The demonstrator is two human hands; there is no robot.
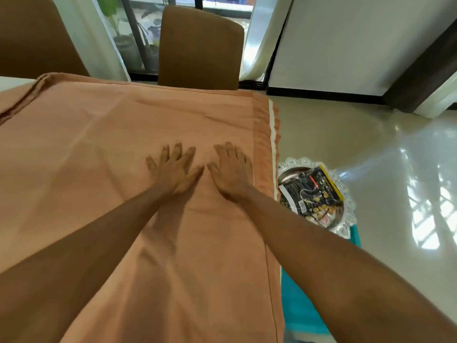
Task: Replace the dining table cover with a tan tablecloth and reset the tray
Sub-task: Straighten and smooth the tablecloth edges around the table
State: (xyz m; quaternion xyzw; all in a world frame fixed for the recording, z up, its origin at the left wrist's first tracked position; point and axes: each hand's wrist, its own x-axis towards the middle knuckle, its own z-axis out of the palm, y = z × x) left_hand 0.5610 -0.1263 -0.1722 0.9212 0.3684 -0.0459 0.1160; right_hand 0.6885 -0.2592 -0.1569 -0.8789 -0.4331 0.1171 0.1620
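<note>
A tan tablecloth (103,149) lies spread over the dining table, with its right edge folded in pleats along the table's side. My left hand (173,169) and my right hand (231,173) lie flat on the cloth side by side, fingers straight and spread, thumbs nearly touching. To the right of the table and lower down, a silver tray (347,214) with a scalloped rim holds dark snack packets (310,191). The tray rests on something teal (301,308), partly hidden behind my right arm.
A brown upholstered chair (200,48) stands at the table's far side and another chair back (34,35) at the far left. White curtains and a glass door are behind them. Glossy floor (385,154) stretches to the right. A strip of white table (14,81) shows at far left.
</note>
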